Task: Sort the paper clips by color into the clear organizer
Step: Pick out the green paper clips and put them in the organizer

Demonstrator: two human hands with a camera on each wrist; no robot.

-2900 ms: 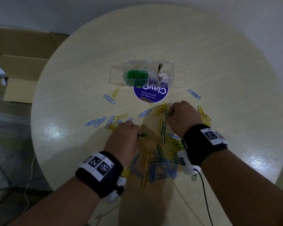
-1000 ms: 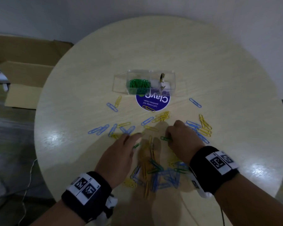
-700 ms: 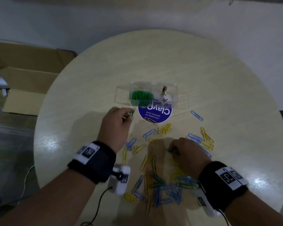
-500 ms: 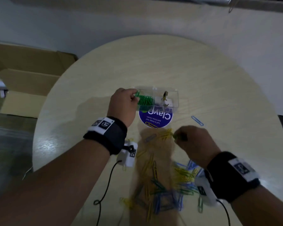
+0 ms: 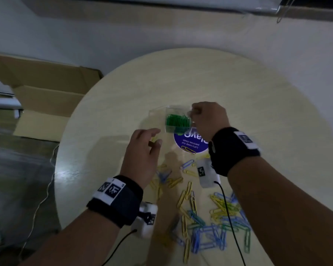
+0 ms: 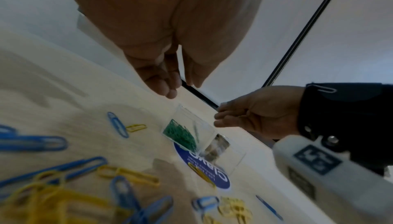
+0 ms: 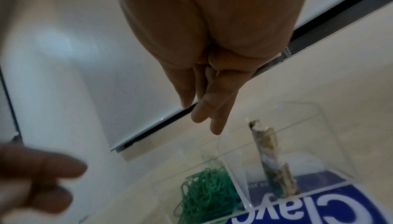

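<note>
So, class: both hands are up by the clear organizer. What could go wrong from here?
1. The right hand hovers over the clear organizer; a careless release could land beside the green clips in the wrong compartment.
2. The light organizer could shift if a hand bumps it.
3. The right wrist's cable trails across the mixed blue and yellow clips and could drag them off the table.

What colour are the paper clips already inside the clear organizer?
Green paper clips, piled in one compartment of the clear organizer; clearest in the right wrist view.
</note>
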